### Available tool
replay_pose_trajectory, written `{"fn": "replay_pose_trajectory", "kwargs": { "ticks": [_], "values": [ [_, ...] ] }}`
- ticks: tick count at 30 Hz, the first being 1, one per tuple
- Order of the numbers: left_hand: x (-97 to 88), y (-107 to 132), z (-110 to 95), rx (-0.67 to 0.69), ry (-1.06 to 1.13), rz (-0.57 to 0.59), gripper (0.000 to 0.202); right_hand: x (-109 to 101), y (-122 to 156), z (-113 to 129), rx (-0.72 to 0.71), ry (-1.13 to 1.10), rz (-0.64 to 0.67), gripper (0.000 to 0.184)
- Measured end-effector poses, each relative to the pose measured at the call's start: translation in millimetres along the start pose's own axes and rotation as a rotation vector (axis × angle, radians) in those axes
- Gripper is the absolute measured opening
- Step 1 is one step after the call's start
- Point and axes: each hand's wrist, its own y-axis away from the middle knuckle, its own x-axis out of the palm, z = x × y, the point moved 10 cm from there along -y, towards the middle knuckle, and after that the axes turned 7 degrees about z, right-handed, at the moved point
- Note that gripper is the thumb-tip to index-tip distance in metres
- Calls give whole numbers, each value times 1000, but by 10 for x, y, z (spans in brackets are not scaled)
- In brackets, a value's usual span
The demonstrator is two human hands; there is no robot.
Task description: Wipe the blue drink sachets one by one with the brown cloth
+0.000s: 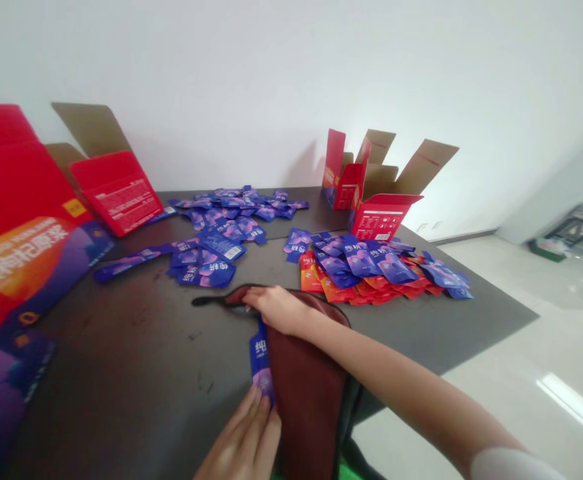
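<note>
A brown bag (307, 400) with black edging lies at the table's front edge, its narrow end pointing left into a black strap (208, 301). My right hand (278, 308) is closed on the bag's upper edge near that end; a small pale bit shows beneath the fingertips, too little to make out. Along the bag's left side lies a blue and purple sachet (260, 353). My left hand (246, 437), fingers together, holds the sachet's lower end against the bag. The sachet's upper end passes under my right hand.
Blue sachets (221, 217) are heaped at the back and middle. A pile of blue and orange-red sachets (371, 267) lies right of the bag. Open red cartons (384, 217) stand at the back right, and larger red cartons (16, 220) at the left. The table's right edge (491, 340) drops to a pale floor.
</note>
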Motion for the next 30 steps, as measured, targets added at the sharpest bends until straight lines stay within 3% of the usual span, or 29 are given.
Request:
{"fn": "replay_pose_trajectory", "kwargs": {
  "ticks": [3,6,9,11,14,18,20,23,26,28,30],
  "values": [
    [-27,-67,64,-86,3,-16,44,-272,113,22,64,-10,-96,37],
    [48,-107,80,-105,-6,-17,47,-469,461,328,16,-55,-191,38],
    [188,-141,101,-129,4,49,46,-268,744,632,-71,-65,-60,27],
    [286,-151,122,-166,-8,128,46,-54,836,703,-96,-46,32,24],
    [329,-165,64,-142,-65,148,46,127,820,641,-94,12,47,24],
    [63,-160,42,-144,-107,-178,39,197,609,473,-124,59,60,22],
    [-14,-170,65,-128,-84,-251,38,181,452,322,-118,33,61,20],
    [21,-230,50,-33,-58,-148,41,112,202,-1,-43,-11,29,25],
    [72,-204,131,-102,-10,-72,43,-50,68,-259,65,-9,-42,40],
    [146,-163,171,-182,-10,-21,44,-222,115,-283,123,-6,-97,42],
    [187,-138,169,-228,-47,4,47,-415,274,-152,136,-21,-160,40]
  ]
}}
